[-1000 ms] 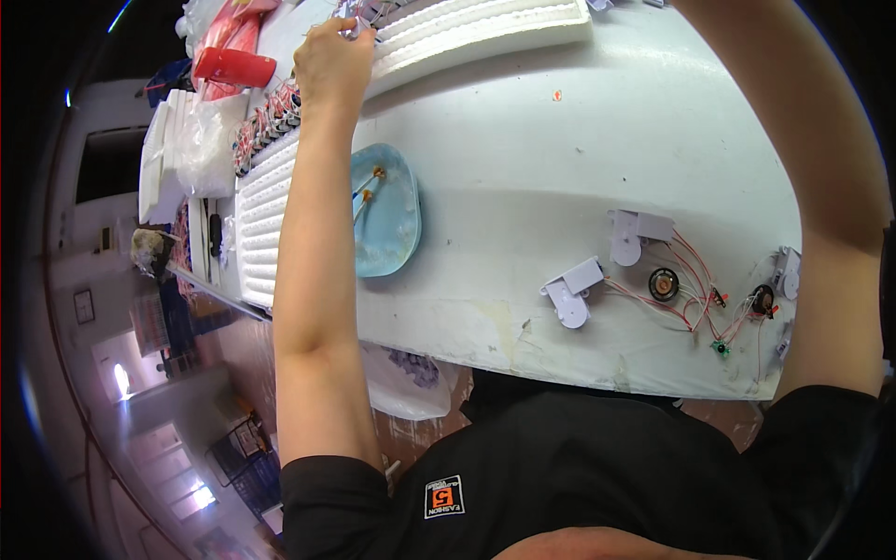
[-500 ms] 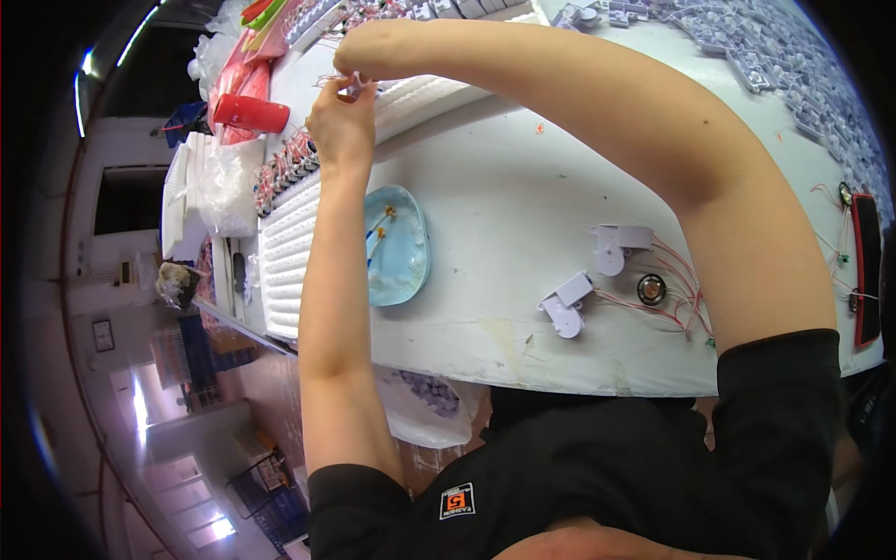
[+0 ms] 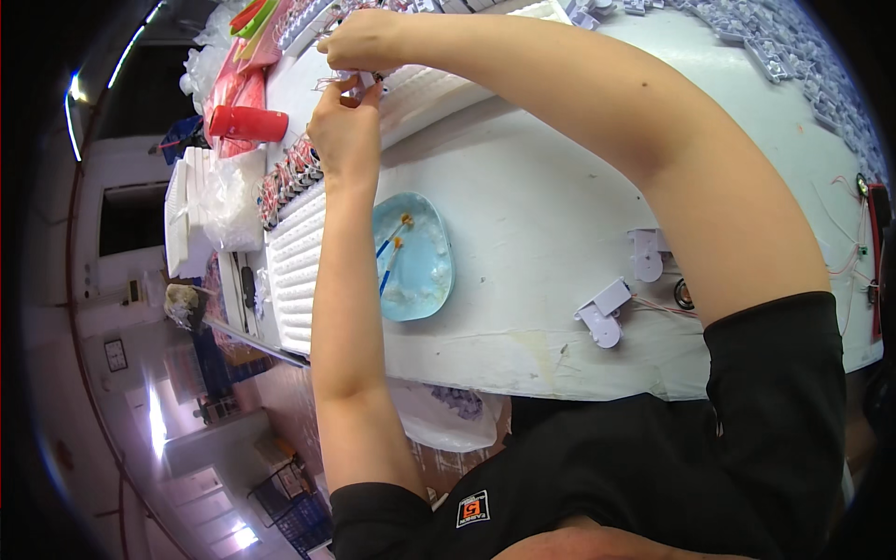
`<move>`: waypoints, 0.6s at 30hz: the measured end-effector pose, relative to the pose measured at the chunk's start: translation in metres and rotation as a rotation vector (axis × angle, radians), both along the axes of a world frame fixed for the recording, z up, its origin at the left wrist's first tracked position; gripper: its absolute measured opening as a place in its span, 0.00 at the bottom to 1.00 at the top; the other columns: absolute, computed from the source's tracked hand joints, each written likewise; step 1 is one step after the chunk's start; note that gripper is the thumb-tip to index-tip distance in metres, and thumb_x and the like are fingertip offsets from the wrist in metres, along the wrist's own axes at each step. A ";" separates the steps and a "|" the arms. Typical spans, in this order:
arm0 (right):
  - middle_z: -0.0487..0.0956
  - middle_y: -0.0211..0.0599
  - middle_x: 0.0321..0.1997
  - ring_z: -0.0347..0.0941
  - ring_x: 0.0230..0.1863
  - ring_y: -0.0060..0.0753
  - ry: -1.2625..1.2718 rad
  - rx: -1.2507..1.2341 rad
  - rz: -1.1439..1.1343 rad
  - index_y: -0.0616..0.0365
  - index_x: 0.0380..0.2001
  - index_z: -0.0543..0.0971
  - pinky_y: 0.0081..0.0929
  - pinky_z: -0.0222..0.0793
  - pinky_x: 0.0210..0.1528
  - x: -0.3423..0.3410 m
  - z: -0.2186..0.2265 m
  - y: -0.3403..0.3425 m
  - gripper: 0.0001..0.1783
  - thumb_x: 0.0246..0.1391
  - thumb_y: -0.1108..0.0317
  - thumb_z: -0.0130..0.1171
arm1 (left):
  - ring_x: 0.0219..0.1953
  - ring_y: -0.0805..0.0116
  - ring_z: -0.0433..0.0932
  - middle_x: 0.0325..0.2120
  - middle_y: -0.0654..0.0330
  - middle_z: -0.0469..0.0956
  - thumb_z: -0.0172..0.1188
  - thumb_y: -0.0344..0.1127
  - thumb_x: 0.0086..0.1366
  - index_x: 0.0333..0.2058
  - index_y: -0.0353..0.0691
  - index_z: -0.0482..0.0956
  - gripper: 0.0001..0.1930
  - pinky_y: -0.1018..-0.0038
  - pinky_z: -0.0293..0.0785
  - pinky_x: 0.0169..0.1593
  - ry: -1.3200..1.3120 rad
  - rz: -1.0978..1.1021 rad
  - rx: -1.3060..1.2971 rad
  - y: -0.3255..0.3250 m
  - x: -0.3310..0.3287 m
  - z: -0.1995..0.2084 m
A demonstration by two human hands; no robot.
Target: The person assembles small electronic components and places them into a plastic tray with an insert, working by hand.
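Both my arms reach to the far left of the table. My left hand [image 3: 343, 126] pinches a small pale plastic housing [image 3: 367, 80] between thumb and fingers, and thin wires [image 3: 327, 84] stick out beside it. Just above it, my right hand [image 3: 369, 39] is closed with its fingers curled downward; what they hold is hidden. Below the hands sits a light blue dish [image 3: 439, 280] with two blue-handled brushes [image 3: 389, 266] in it. Two more pale housings, one of them a geared-looking case [image 3: 602, 313], lie near my right forearm with wires and a round speaker [image 3: 684, 294].
A white foam tray [image 3: 291, 280] lies left of my left forearm, with bundled wired parts [image 3: 289, 182] beyond it. Another foam tray [image 3: 439, 98] runs under my right arm. A red cup [image 3: 247, 123] lies at the left. Many pale housings [image 3: 793, 75] are heaped far right.
My right hand has lifted slightly away from my left, and more of the housing shows between them. The whole view has shifted a little, moving the dish and loose housings rightward.
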State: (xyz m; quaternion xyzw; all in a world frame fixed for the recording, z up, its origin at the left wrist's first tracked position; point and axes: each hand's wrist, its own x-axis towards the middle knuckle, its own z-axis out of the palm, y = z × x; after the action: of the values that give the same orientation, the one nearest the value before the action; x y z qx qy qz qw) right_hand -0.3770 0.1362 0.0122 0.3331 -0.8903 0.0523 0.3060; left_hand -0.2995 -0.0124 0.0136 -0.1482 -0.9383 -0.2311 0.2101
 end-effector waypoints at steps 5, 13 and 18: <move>0.86 0.39 0.31 0.85 0.37 0.44 0.014 0.095 0.002 0.53 0.27 0.88 0.41 0.81 0.38 -0.023 0.006 -0.011 0.04 0.47 0.70 0.65 | 0.36 0.49 0.86 0.30 0.48 0.86 0.69 0.40 0.61 0.42 0.36 0.87 0.15 0.62 0.79 0.46 0.010 -0.069 -0.127 0.001 -0.007 0.010; 0.85 0.44 0.33 0.84 0.35 0.45 -0.110 0.103 0.077 0.57 0.26 0.86 0.40 0.80 0.38 0.021 0.029 0.013 0.05 0.50 0.70 0.64 | 0.42 0.47 0.85 0.37 0.45 0.86 0.69 0.44 0.57 0.39 0.40 0.89 0.16 0.61 0.79 0.54 -0.025 -0.096 -0.279 -0.001 -0.053 0.011; 0.84 0.46 0.34 0.83 0.34 0.46 -0.141 0.095 0.136 0.58 0.25 0.85 0.40 0.80 0.38 0.062 0.053 0.030 0.05 0.51 0.70 0.63 | 0.44 0.47 0.85 0.40 0.45 0.86 0.69 0.45 0.57 0.41 0.41 0.89 0.17 0.62 0.78 0.54 -0.030 -0.128 -0.310 -0.006 -0.058 0.016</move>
State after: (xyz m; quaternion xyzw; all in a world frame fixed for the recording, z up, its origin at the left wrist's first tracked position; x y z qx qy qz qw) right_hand -0.3153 0.1659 0.0656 0.4027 -0.8863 0.0538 0.2223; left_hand -0.3571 -0.0183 0.0298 -0.2349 -0.9544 -0.0985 0.1555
